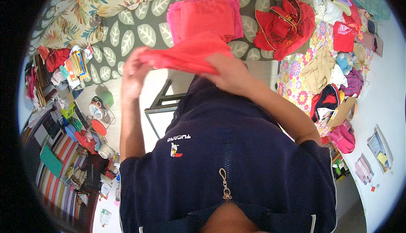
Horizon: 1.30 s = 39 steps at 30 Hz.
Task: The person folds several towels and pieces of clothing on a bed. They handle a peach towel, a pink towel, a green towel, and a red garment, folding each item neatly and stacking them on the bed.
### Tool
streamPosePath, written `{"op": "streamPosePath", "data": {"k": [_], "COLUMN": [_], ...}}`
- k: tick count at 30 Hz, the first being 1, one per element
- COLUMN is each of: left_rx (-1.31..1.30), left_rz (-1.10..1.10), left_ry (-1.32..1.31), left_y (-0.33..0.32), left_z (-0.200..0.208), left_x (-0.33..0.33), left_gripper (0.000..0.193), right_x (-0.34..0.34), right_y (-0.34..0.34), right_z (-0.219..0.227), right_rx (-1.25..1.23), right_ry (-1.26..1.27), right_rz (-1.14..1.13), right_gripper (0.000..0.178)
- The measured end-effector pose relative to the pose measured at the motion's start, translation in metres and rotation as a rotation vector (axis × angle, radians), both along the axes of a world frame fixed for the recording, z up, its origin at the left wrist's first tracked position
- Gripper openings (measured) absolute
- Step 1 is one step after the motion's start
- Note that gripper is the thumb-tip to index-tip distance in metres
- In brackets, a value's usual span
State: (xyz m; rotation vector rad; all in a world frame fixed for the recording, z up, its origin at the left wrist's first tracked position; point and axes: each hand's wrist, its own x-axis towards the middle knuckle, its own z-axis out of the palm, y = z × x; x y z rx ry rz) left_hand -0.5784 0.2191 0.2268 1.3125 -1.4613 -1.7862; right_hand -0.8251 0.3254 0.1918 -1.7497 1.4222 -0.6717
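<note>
A bright red cloth [186, 55] is stretched between my two hands, its near edge lifted and smeared by motion. My left hand [134, 71] pinches its left corner. With fingers bent over the right part of the near edge, my right hand [228, 73] grips the same cloth. The cloth's far part runs onto a stack of folded pink and red cloths [237, 11]; where one ends and the other begins, I cannot tell. Right of the stack lies a crumpled red garment [287, 28] with gold trim.
The stack rests on a dark green leaf-patterned cover [146, 34]. At right, a flowered surface [292, 81] carries several loose clothes. Papers and small household things crowd the left, near a striped cloth [63, 157]. A dark metal frame [158, 106] stands in front of me.
</note>
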Motion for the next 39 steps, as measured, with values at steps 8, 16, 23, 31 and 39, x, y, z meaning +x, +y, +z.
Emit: {"op": "streamPosePath", "data": {"k": [8, 16, 23, 31, 39], "left_rx": [-0.369, -0.675, -0.366, 0.542, 0.693], "left_rz": [-0.127, -0.509, -0.516, -0.577, -0.467], "left_ry": [-0.246, -0.335, -0.431, -0.822, -0.590], "left_y": [-0.093, -0.185, -0.118, 0.072, 0.096], "left_z": [0.047, -0.124, -0.264, -0.325, -0.286], "left_x": [-0.006, -0.181, -0.188, -0.003, -0.116], "left_gripper": [0.025, 0.043, 0.036, 0.021, 0.026], "right_x": [0.051, -0.066, -0.207, -0.264, -0.335], "right_y": [-0.063, -0.085, 0.078, 0.203, 0.096], "right_z": [0.007, -0.127, -0.330, -0.306, -0.315], "right_rx": [0.057, 0.123, 0.602, 1.069, 0.309], "right_ry": [-0.302, -0.225, 0.132, -0.301, 0.385], "right_rz": [-0.104, -0.586, -0.842, -1.215, -1.297], "right_gripper": [0.035, 0.044, 0.041, 0.032, 0.074]}}
